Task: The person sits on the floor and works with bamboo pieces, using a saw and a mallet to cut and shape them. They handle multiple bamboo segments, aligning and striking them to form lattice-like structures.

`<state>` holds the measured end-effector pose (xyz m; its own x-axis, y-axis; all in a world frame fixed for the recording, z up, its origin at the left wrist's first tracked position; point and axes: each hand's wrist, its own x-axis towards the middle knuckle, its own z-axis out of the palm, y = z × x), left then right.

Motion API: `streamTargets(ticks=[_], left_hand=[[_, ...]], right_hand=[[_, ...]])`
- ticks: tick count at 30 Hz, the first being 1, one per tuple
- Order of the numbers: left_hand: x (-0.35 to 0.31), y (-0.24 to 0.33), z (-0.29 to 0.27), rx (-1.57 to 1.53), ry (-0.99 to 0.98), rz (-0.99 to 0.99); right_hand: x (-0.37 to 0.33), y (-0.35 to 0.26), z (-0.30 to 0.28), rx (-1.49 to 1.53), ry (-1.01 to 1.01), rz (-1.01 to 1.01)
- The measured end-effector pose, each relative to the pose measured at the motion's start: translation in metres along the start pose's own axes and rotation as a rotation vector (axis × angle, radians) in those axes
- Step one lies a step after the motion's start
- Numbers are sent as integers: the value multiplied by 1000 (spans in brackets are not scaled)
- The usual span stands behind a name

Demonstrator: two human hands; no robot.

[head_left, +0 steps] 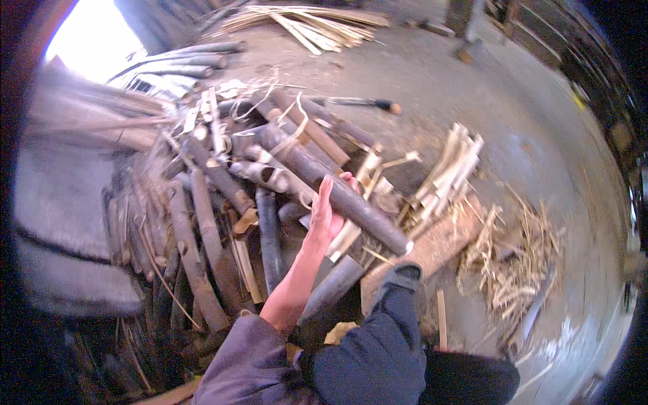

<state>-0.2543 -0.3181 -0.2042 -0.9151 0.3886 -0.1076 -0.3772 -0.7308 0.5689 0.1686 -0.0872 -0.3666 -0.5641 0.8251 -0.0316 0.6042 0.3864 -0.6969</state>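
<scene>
above the big pile (196, 263) and beside the block (452, 233), the dark pole (371, 221) slants, so slow, level handling should suit it, keeping both ends from snagging. the left hand (325, 217) is wrapped round its middle (the right is out of sight), a sensible balance point, best held with thumb and fingers firmly opposed.

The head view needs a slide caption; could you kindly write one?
A left hand holds a dark pole beside a heap of poles, with pale strips and tangled shavings at right.
</scene>
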Motion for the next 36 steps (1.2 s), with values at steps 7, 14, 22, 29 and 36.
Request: streamTargets(ticks=[7, 14, 22, 29, 36], left_hand=[[-4, -138, 73, -160, 1, -184], [-14, -237, 40, 97, 266, -318], [-27, -230, -23, 310, 405, -284], [-27, -209, -49, 441, 388, -331], [-15, -175, 34, 682, 193, -360]], right_hand=[[-52, 117, -58, -180, 451, -219], [-59, 37, -125, 516, 419, 431], [-33, 19, -151, 306, 326, 339], [-20, 90, -85, 234, 35, 460], [63, -67, -99, -442, -108, -195]])
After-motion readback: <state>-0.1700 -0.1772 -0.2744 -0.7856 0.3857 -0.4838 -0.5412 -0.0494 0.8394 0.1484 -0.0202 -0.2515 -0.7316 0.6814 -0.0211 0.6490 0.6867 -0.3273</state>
